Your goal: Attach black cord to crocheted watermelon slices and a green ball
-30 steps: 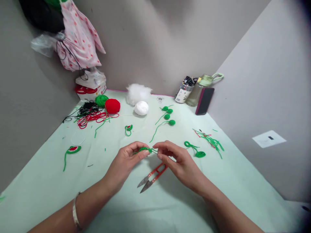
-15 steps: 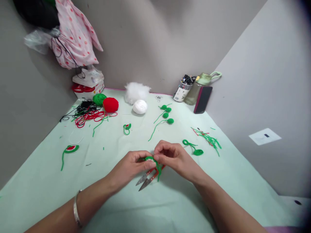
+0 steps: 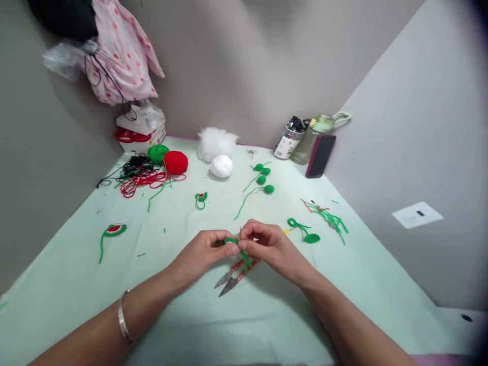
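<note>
My left hand (image 3: 208, 250) pinches a small crocheted piece (image 3: 230, 241) with a green edge and a white row; the fingers cover most of it. My right hand (image 3: 265, 241) is closed at the piece's right end, and a thin needle (image 3: 240, 231) sticks up from its fingertips. Green yarn tails (image 3: 246, 263) hang below the fingers. Under them, red-handled thread snips (image 3: 231, 281) lie on the cloth, blades toward the lower left. A finished-looking crocheted watermelon slice (image 3: 115, 231) lies at the left, and a smaller one (image 3: 201, 197) beyond my hands.
Red yarn (image 3: 176, 162), green yarn (image 3: 158, 153), white yarn (image 3: 221, 166) and fluffy stuffing (image 3: 216, 144) sit at the back. Several green crocheted balls (image 3: 269, 189), a crocheted leaf (image 3: 311, 238) and yarn scraps (image 3: 331, 221) lie rightward. A phone (image 3: 321, 156) leans against a bottle (image 3: 304, 146).
Both hands have shifted slightly up and left with the crocheted piece. The needle now shows upright above my right fingertips. The camera view has shifted a little.
</note>
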The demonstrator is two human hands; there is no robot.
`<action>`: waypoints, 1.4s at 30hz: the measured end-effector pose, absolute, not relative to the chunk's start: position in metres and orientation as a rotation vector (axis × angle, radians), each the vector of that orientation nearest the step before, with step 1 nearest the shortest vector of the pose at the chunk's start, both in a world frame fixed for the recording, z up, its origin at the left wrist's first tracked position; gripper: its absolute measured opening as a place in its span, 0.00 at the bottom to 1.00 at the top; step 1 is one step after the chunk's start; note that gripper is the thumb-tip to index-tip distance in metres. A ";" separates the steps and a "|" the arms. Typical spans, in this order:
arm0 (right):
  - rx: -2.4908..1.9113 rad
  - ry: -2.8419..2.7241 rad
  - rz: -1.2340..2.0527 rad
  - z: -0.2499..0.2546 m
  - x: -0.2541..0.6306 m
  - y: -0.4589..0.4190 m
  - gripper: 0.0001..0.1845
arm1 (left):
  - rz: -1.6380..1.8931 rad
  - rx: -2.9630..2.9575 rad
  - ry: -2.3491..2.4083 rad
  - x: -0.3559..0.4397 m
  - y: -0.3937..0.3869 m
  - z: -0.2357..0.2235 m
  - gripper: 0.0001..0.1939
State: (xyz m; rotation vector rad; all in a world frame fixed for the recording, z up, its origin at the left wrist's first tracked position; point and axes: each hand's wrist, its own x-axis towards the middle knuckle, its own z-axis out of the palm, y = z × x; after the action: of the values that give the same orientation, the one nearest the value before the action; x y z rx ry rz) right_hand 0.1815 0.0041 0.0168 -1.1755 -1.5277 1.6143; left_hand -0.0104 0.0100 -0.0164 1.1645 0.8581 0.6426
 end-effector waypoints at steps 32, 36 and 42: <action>-1.245 -1.163 1.493 -0.002 0.201 0.038 0.16 | 0.595 1.095 0.877 -0.013 0.016 -0.019 0.11; -1.545 -1.856 0.963 0.014 0.215 0.031 0.12 | 0.686 1.059 0.945 -0.020 0.025 -0.023 0.13; -1.074 -2.718 1.024 0.027 0.206 0.006 0.11 | 0.770 1.095 1.024 -0.033 0.037 -0.023 0.13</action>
State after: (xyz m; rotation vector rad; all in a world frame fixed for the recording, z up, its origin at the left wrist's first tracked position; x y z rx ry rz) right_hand 0.2059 0.0063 0.0269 -1.0744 -2.7184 1.0241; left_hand -0.0333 0.0371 -0.0231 1.0945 1.0241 0.7696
